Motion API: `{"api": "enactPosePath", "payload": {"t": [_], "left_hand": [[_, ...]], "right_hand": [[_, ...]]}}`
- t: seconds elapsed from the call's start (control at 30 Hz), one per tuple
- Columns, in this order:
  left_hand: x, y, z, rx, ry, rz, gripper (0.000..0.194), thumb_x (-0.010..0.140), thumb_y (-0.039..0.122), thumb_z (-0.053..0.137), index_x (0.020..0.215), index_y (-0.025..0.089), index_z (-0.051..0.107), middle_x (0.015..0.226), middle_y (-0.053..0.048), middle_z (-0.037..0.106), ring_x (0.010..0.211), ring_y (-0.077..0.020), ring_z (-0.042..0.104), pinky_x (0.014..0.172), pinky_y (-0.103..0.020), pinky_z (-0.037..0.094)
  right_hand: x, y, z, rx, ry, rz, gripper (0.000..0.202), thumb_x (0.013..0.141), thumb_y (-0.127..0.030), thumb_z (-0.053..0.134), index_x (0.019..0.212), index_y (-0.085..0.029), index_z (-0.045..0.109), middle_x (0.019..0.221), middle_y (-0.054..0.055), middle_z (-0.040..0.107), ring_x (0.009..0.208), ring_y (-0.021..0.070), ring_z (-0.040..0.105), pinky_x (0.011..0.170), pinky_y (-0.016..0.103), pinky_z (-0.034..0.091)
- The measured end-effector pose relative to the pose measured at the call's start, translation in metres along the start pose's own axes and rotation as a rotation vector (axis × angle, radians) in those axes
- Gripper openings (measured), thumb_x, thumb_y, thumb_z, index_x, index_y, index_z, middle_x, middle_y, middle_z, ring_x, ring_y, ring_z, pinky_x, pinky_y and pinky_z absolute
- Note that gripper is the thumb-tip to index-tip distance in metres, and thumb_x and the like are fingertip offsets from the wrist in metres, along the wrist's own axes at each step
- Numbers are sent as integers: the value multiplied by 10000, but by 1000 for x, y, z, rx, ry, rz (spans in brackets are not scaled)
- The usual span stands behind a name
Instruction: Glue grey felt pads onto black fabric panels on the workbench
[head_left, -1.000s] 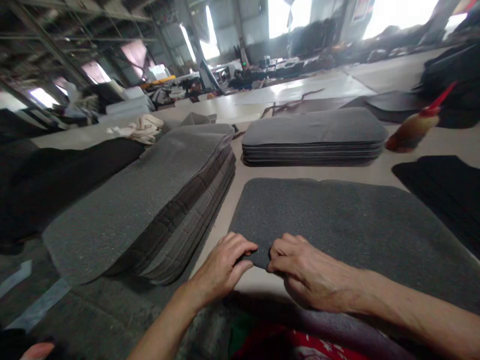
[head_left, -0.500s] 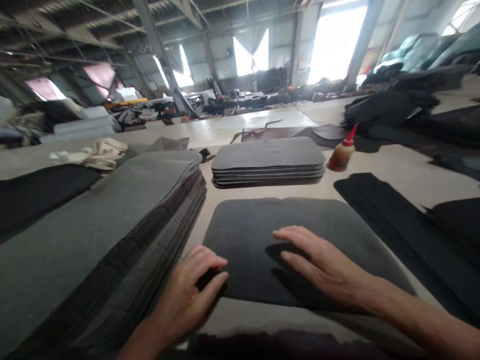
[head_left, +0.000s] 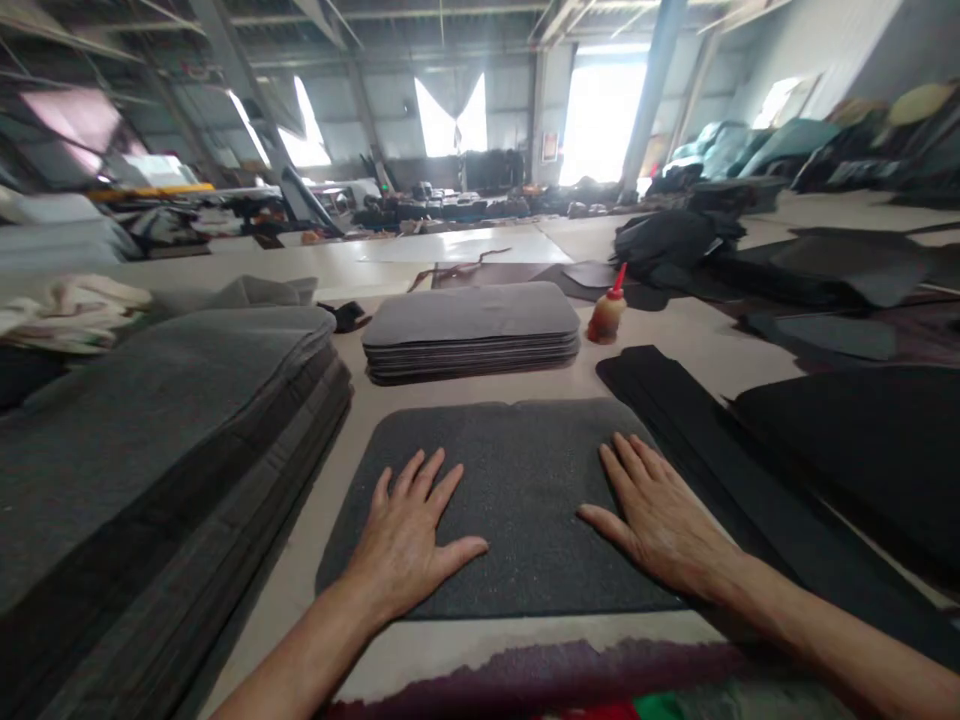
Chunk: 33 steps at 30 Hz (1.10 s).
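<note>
A dark grey felt-like panel (head_left: 525, 520) with rounded corners lies flat on the table in front of me. My left hand (head_left: 409, 535) rests palm down on its left part, fingers spread. On its right part lies my right hand (head_left: 660, 515), also flat, with the thumb pointing inward. Neither hand grips anything. Just beyond the panel sits a neat stack of lighter grey panels (head_left: 472, 315) of similar outline.
A tall pile of large grey sheets (head_left: 172, 390) stands at left. Right of the stack is a bottle with a red nozzle (head_left: 606, 312). Long black pieces (head_left: 697, 450) and a black sheet (head_left: 862, 430) lie at right. A dark heap (head_left: 667, 245) sits farther back.
Both hands have come down flat onto the panel and spread apart, the left moving up from its lower left edge, the right toward its right side. The view has turned to the right.
</note>
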<state>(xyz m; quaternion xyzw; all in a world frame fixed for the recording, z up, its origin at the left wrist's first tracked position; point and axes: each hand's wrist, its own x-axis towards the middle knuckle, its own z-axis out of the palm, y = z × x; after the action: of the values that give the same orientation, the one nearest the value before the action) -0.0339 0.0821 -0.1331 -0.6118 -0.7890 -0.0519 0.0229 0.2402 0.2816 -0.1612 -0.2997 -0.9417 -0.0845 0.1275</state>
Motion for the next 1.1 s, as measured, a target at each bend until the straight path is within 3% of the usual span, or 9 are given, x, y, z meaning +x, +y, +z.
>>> {"api": "enactPosePath", "payload": {"t": [0.17,0.3,0.47,0.63,0.77,0.9,1.0,1.1], "left_hand": [[4,5,-4,74,-38,-42,830,863,754,555,1545,310,397,1666,-56,294,1537,-364,244,1191,-708,236],[3,7,-4,115,-37,-38,828,872,757,540,1545,299,395,1663,-50,301,1533,-349,258,1184,-703,258],[3,5,-1,152,-21,-15,825,891,757,507,1546,270,395,1658,-70,314,1532,-346,257,1177,-701,274],[3,4,-1,144,-22,-21,829,887,769,498,1541,269,405,1653,-78,325,1530,-354,261,1180,-703,266],[2,3,0,98,-25,-34,862,859,778,535,1541,266,407,1659,-73,313,1534,-373,243,1193,-701,244],[1,-6,-1,32,-19,-96,873,874,727,563,1540,184,407,1652,-114,324,1522,-374,273,1212,-616,291],[11,-13,-13,36,30,-118,704,944,610,542,1460,132,509,1565,-155,461,1438,-350,418,1151,-543,406],[31,-14,-30,69,111,-97,531,983,530,516,1359,163,598,1488,-142,547,1372,-331,479,1107,-531,434]], "right_hand": [[-26,32,9,-77,26,56,1021,987,-760,161,1404,98,525,1506,346,399,1447,437,354,1164,569,379],[-34,44,-9,18,38,64,886,1020,-693,220,1377,43,559,1446,294,507,1388,412,451,1139,571,426],[7,42,-33,238,97,-52,670,1068,-553,308,1433,-32,517,1498,209,492,1455,325,384,1196,500,390],[56,35,-7,172,14,-106,663,1071,-515,314,1411,15,519,1491,258,472,1452,342,378,1233,490,303],[59,37,17,38,-54,-20,845,1027,-667,299,1466,38,458,1528,310,389,1479,430,284,1198,563,302],[57,44,16,-13,-127,100,946,982,-764,278,1482,21,446,1517,337,381,1446,458,333,1163,572,333],[66,41,7,-27,-96,114,899,981,-751,309,1444,-7,507,1506,317,414,1445,470,325,1168,608,300],[80,25,3,-14,-24,39,841,1007,-695,319,1480,-18,481,1558,274,374,1485,440,263,1188,594,283]]}}
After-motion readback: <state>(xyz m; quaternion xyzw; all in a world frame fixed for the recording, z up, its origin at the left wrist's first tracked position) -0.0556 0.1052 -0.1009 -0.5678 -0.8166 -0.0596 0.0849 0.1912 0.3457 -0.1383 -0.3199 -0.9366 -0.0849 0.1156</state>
